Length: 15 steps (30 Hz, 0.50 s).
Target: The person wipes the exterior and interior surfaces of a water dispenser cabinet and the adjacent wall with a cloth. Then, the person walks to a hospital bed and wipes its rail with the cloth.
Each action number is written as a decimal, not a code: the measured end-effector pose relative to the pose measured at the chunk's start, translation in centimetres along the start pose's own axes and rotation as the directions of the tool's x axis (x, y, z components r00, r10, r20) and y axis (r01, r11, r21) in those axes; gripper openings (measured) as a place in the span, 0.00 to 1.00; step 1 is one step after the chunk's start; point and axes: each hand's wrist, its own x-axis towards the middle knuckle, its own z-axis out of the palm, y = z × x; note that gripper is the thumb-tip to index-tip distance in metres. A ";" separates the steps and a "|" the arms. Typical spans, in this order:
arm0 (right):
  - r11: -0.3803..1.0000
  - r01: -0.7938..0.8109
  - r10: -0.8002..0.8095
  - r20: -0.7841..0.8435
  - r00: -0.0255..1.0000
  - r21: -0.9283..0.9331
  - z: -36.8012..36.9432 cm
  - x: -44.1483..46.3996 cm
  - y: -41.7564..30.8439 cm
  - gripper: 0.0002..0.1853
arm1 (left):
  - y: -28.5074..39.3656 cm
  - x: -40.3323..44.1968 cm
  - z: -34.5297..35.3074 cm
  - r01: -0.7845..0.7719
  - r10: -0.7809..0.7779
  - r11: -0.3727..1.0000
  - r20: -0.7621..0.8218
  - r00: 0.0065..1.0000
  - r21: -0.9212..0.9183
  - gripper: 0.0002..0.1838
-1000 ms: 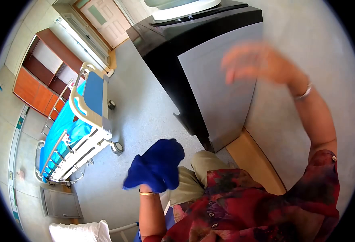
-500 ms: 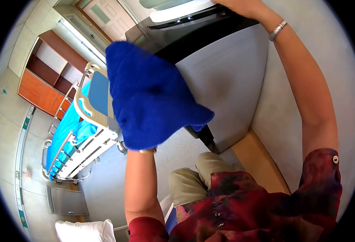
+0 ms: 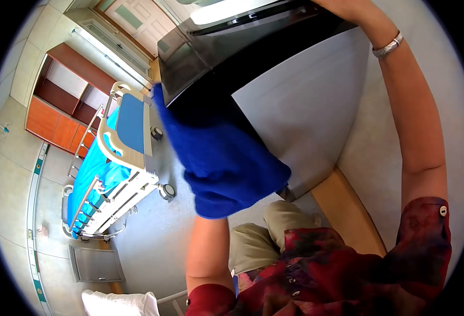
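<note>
Blue cloth point(image 3: 224, 166) lowered, less of cabinet point(image 3: 308, 102) top hidden. Left hand covered, right hand point(image 3: 343, 7) at cabinet's upper edge; can't tell grips.

A blue cloth point(image 3: 226, 166) draped over and hid the left grip, atop the left forearm point(image 3: 209, 245), and spread before the near left corner of the black-topped counter point(image 3: 190, 55); whether they touched could not be told. The right grip point(image 3: 348, 8), partly cut off, lay at the counter's near right corner. A white object point(image 3: 224, 11) rested on top. Beyond the left edge stood a bed point(image 3: 132, 126).
</note>
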 end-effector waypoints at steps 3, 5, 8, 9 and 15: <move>1.000 0.015 -0.015 -0.004 1.000 0.007 -0.1 -0.1 -0.1 0.17 | -0.7 -6.4 -1.2 0.036 -0.108 0.988 0.494 0.862 0.153 0.24; 1.000 0.023 -0.022 -0.010 1.000 0.022 -0.2 -0.2 -0.4 0.17 | -1.8 -10.4 -1.2 0.154 -0.289 0.955 0.687 0.667 0.253 0.25; 1.000 0.000 0.000 -0.007 1.000 0.008 -0.3 -0.2 -0.5 0.17 | -2.5 -13.2 -1.5 0.223 -0.504 0.862 0.814 0.288 0.455 0.26; 1.000 -0.004 0.004 -0.016 1.000 -0.002 -0.3 -0.2 -0.4 0.17 | -2.1 -13.1 -2.0 0.223 -0.551 0.830 0.813 0.190 0.511 0.26; 0.999 -0.045 0.045 -0.012 0.999 -0.020 -0.2 -0.1 -0.3 0.19 | -1.0 -9.8 -2.1 0.203 -0.277 0.961 0.619 0.735 0.189 0.24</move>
